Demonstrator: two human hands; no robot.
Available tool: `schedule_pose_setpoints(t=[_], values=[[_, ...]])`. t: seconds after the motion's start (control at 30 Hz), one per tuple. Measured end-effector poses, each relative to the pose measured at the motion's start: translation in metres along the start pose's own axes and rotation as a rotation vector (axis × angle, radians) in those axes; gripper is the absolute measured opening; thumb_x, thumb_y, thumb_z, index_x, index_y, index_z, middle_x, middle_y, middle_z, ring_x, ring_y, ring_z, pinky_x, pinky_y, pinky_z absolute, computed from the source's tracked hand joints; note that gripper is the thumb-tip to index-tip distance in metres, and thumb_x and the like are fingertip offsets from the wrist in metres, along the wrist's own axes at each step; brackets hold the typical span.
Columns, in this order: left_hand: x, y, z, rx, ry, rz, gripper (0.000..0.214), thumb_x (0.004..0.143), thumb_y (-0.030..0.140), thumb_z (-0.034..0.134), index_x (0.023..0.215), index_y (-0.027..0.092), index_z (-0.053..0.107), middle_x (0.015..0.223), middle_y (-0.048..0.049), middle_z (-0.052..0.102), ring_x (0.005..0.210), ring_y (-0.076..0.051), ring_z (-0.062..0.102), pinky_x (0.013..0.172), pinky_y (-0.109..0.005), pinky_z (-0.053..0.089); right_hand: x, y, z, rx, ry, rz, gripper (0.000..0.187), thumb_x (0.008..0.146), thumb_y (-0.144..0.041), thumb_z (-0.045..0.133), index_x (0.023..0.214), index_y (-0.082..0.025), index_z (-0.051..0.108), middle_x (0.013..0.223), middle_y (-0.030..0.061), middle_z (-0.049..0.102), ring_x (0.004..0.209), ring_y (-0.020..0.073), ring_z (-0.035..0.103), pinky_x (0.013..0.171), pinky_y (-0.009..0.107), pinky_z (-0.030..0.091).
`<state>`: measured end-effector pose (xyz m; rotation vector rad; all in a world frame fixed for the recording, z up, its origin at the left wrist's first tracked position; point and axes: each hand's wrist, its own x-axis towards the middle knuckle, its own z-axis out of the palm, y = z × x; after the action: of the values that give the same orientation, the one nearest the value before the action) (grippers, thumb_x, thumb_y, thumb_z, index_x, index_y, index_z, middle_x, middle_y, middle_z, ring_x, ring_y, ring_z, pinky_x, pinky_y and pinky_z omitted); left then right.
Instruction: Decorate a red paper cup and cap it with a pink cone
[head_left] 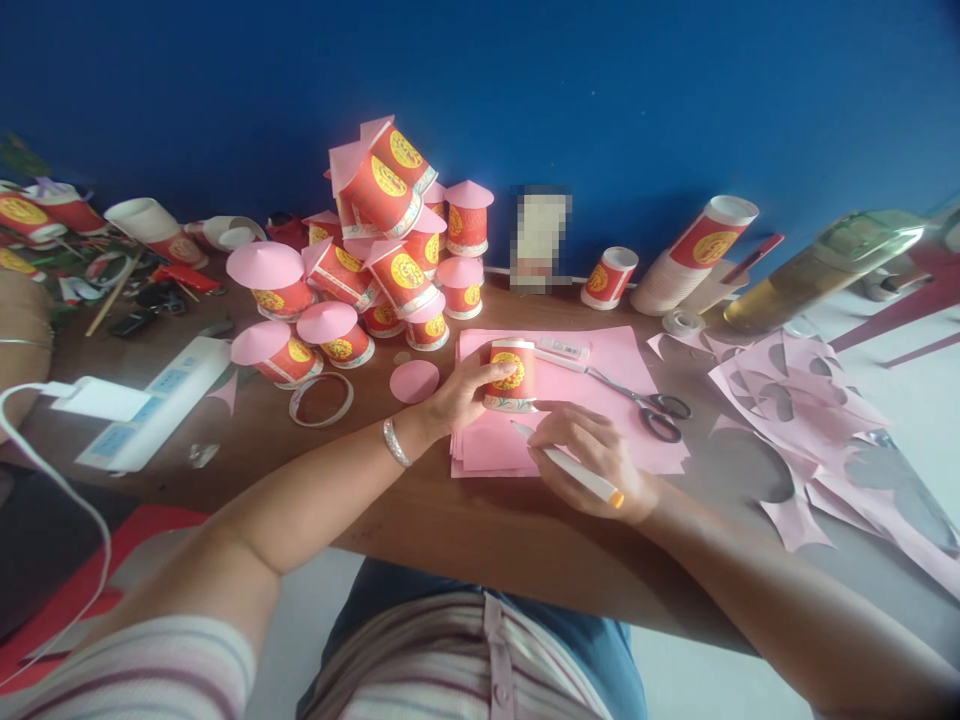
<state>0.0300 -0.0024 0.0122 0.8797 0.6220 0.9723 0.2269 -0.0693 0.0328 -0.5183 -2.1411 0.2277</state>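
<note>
Cup (519, 390): red printed paper, gold medallion; long axis near vertical, over the pink sheet stack (487, 457).
Left hand (474, 385): fingers clamped round the cup.
Right hand (592, 455): fingers closed on a smooth white pen (586, 478), tip just beside the cup's lower edge.
Scissors (624, 389): black-handled, across the stack's right edge.
Disc (414, 382): flat pink paper, left of the stack.

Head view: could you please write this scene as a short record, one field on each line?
Left hand: holds a red paper cup
Right hand: holds a white pen with an orange end
Pen tip: near the cup's base; contact with paper unclear
Below the hands: pink sheets, scissors lying on them
Left side: pile of cups with pink cone tops, pink disc, power strip
Right side: cut pink scraps
By the wall: pixelated object, unidentifiable
</note>
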Motion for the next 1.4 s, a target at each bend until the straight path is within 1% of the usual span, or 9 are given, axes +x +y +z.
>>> schedule_pose_setpoints(t=[0.13,0.27,0.33,0.47,0.63,0.73,0.87,1.03,1.4], values=[[0.0007,-0.0011,-0.0014,0.003,-0.015,-0.002,0.049,0.077,0.037,0.080,0.118,0.016,0.066,0.097,-0.0042,0.070,0.089,-0.019,0.067,0.079,-0.032,0.056,-0.0016,0.0008,0.0016,0.024,-0.011,0.002,0.020,0.092,-0.007,0.062,0.103,-0.023,0.057,0.080,0.0001,0.070,0.068,0.0154,0.066,0.087,0.042,0.066],[-0.0004,-0.0012,-0.0006,0.003,-0.020,-0.014,0.058,0.076,0.040,0.082,0.127,0.018,0.064,0.104,-0.0053,0.071,0.093,-0.019,0.067,0.079,-0.031,0.055,-0.0023,0.0006,0.0032,0.043,-0.021,-0.002,0.018,0.093,-0.008,0.061,0.103,-0.022,0.057,0.081,0.0005,0.070,0.071,0.0153,0.067,0.090,0.042,0.066],[-0.0017,0.0001,0.0016,0.023,-0.019,-0.015,0.059,0.074,0.041,0.085,0.124,0.018,0.065,0.104,-0.0062,0.071,0.093,-0.020,0.067,0.079,-0.029,0.054,-0.0026,0.0004,0.0037,0.045,-0.028,0.007,0.018,0.094,-0.008,0.061,0.103,-0.022,0.058,0.080,0.0005,0.070,0.071,0.0158,0.068,0.087,0.042,0.067],[-0.0035,0.0029,0.0053,0.075,-0.022,-0.008,0.052,0.069,0.037,0.090,0.110,0.016,0.067,0.090,-0.0039,0.069,0.084,-0.017,0.064,0.078,-0.028,0.052,-0.0026,0.0004,0.0034,0.039,-0.030,0.000,0.018,0.093,-0.008,0.061,0.103,-0.023,0.058,0.081,0.0013,0.071,0.073,0.0169,0.070,0.085,0.041,0.066],[-0.0020,0.0017,0.0034,0.072,-0.014,0.017,0.034,0.074,0.041,0.083,0.094,0.019,0.067,0.084,-0.0036,0.065,0.081,-0.020,0.063,0.075,-0.032,0.052,-0.0001,0.0002,0.0010,-0.019,0.028,-0.011,0.021,0.090,-0.007,0.063,0.102,-0.023,0.060,0.078,0.0004,0.071,0.071,0.0178,0.071,0.076,0.035,0.064],[-0.0003,-0.0003,0.0012,0.066,-0.014,-0.002,0.033,0.073,0.042,0.082,0.093,0.020,0.067,0.085,-0.0046,0.066,0.082,-0.022,0.064,0.075,-0.034,0.053,0.0009,-0.0003,0.0001,-0.046,0.033,0.021,0.019,0.091,-0.008,0.061,0.101,-0.024,0.060,0.077,0.0003,0.071,0.068,0.0166,0.070,0.065,0.030,0.059],[-0.0001,-0.0011,0.0005,0.056,0.002,-0.017,0.034,0.072,0.041,0.083,0.093,0.021,0.066,0.085,-0.0041,0.066,0.080,-0.020,0.062,0.071,-0.032,0.053,-0.0001,-0.0001,0.0000,-0.049,0.015,0.044,0.016,0.093,-0.008,0.059,0.098,-0.023,0.059,0.077,-0.0001,0.069,0.062,0.0131,0.063,0.058,0.026,0.052],[-0.0021,0.0014,0.0030,0.073,-0.037,-0.007,0.032,0.074,0.041,0.082,0.093,0.020,0.066,0.083,-0.0036,0.065,0.076,-0.018,0.061,0.070,-0.031,0.052,-0.0028,0.0013,0.0003,-0.057,0.008,0.065,0.013,0.095,-0.009,0.059,0.097,-0.022,0.060,0.077,0.0007,0.067,0.063,0.0131,0.063,0.059,0.026,0.051],[-0.0030,0.0035,0.0046,0.118,-0.044,0.007,0.033,0.075,0.040,0.082,0.094,0.019,0.066,0.081,-0.0033,0.064,0.073,-0.017,0.060,0.067,-0.029,0.051,-0.0012,0.0038,0.0029,-0.080,0.012,0.061,0.013,0.095,-0.009,0.059,0.098,-0.022,0.060,0.078,0.0006,0.068,0.063,0.0126,0.063,0.059,0.024,0.051]])
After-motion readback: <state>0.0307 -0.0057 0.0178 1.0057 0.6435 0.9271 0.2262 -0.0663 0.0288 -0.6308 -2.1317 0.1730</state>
